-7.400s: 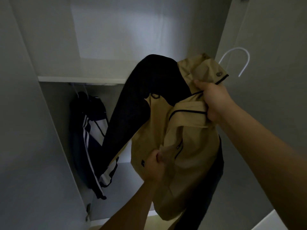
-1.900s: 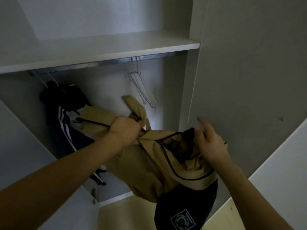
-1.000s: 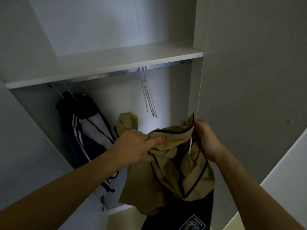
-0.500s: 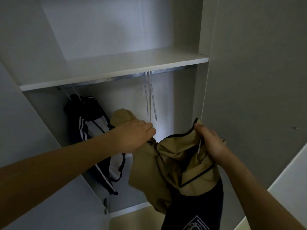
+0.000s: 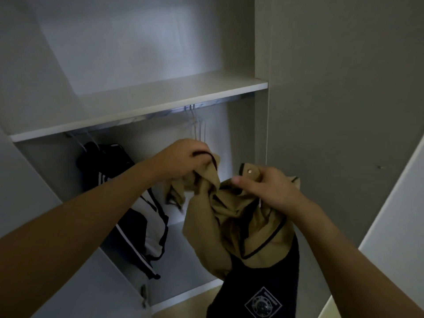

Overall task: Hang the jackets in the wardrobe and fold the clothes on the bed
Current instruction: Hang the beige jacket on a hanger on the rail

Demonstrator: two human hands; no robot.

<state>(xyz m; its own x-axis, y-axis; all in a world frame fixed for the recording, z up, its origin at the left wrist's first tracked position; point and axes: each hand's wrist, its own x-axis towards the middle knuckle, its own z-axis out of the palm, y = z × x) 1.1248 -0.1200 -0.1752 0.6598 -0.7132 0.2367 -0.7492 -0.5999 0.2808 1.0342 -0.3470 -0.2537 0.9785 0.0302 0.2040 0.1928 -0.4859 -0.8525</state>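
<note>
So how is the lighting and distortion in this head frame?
Head view: dim overall, with a brighter patch on the back wall; the hung jacket is nearly lost in shadow; the wide-angle lens tilts the shelf; the hands and tan jacket stay reasonably sharp.

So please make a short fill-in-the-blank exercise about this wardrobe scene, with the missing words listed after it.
1. Both hands grip the ____ jacket.
2. The striped dark jacket hangs from the ____ under the shelf.
3. The bare wire hangers hang just above the ____ hand.
4. The right hand pinches fabric beside a metal ____.

Missing words: tan; rail; left; snap
</note>
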